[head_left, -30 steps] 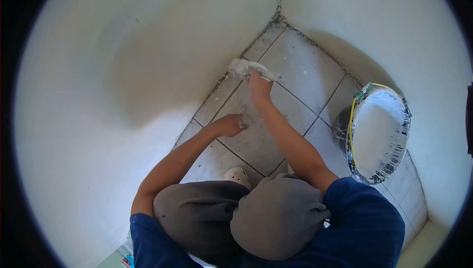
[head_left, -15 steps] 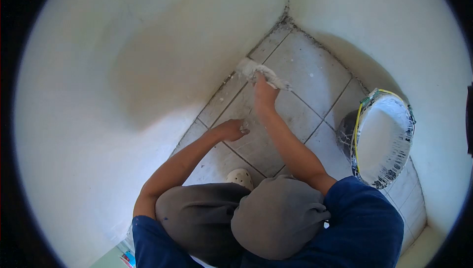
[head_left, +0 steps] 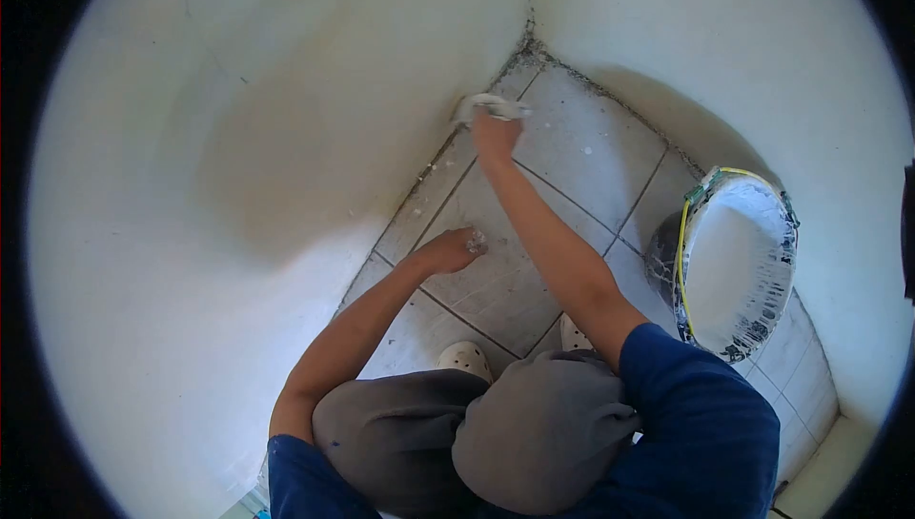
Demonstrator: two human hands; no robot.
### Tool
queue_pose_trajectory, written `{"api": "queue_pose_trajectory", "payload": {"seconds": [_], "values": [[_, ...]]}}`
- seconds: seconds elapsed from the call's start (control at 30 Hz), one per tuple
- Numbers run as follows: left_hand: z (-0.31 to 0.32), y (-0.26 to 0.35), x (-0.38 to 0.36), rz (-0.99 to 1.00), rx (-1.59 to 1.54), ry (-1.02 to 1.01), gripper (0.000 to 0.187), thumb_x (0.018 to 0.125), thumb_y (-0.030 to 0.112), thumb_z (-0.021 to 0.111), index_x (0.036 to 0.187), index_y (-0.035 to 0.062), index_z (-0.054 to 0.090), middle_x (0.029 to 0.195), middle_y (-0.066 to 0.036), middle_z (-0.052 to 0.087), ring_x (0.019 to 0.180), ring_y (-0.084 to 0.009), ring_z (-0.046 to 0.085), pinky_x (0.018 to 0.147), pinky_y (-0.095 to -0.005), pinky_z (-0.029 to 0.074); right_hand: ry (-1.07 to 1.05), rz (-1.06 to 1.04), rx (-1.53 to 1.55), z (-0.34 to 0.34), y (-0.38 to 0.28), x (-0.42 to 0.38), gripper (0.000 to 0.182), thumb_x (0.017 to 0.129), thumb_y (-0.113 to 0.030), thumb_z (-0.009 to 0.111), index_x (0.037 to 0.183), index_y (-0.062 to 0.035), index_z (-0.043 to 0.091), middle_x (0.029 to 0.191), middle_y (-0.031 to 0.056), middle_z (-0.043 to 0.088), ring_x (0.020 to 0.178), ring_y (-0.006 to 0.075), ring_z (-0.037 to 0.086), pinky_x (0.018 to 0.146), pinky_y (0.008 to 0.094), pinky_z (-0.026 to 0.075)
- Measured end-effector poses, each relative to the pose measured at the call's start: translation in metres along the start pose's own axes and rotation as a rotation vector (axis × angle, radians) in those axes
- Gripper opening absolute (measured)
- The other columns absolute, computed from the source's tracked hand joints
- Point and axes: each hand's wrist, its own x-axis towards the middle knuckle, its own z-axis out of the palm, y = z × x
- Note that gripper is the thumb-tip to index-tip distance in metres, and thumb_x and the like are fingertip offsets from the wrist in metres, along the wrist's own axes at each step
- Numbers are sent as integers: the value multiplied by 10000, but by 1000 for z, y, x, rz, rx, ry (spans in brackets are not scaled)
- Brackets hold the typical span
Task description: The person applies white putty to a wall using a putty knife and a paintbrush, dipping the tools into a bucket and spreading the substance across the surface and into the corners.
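Observation:
My right hand (head_left: 498, 136) is closed around a whitish, paint-covered tool (head_left: 496, 107), perhaps a brush or cloth, held against the foot of the left wall (head_left: 315, 109) close to the corner. Lower and to the left, my left hand (head_left: 453, 251) hovers over the floor tiles, its fingers curled and smeared with white; whether something small is in them I cannot make out. A bucket (head_left: 739, 266) with white paint inside and a yellow handle stands at the right, tilted in view.
Pale tiles (head_left: 572, 147) with dark joints cover the floor. The right wall (head_left: 724, 52) meets the left one at a dirty corner (head_left: 530, 40). Light clogs (head_left: 465, 359) and my bent knees are at the bottom.
My right hand and the tool have moved up along the wall base toward the corner. My left hand has barely moved. The camera view has shifted slightly, and a second clog now shows.

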Motion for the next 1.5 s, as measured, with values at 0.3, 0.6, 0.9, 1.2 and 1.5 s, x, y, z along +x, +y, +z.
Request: {"api": "queue_pose_trajectory", "payload": {"seconds": [0.3, 0.6, 0.9, 1.2, 1.5], "values": [[5, 11, -14, -73, -80, -79, 390, 882, 349, 510, 1100, 27, 544, 1097, -225, 584, 1029, -382, 545, 885, -430, 419, -53, 134, 350, -45, -61, -8, 67, 779, -74, 609, 822, -38, 646, 799, 46, 640, 684, 159, 607, 634, 288, 485], [-6, 18, 3, -76, -119, -53, 444, 911, 378, 483, 1178, 24, 514, 1148, -200, 565, 1075, -340, 529, 929, -396, 397, -90, 171, 671, -47, -80, 1, 135, 785, -94, 621, 885, -4, 618, 776, 62, 630, 749, 162, 602, 683, 296, 474], [18, 8, 25, 96, -86, 4, 373, 895, 344, 498, 1088, 26, 522, 1034, -229, 598, 985, -394, 556, 858, -437, 429, -78, -87, 293, -9, -45, 1, 162, 785, -1, 586, 929, -67, 621, 830, 51, 644, 746, 156, 604, 633, 295, 484], [7, 17, 15, 19, -119, -45, 357, 898, 334, 496, 1085, 32, 532, 1057, -221, 593, 1006, -383, 554, 867, -431, 429, 93, 144, 401, -20, -48, 44, 154, 781, -3, 579, 935, 0, 589, 884, 85, 634, 767, 184, 623, 641, 279, 498], [23, 12, 15, -41, -65, -93, 363, 888, 330, 505, 1097, 37, 547, 1082, -215, 593, 1014, -381, 554, 873, -424, 431, 351, 155, 328, -6, -27, 91, 225, 745, -54, 642, 946, 18, 571, 943, 128, 618, 791, 215, 619, 680, 322, 512]]}}
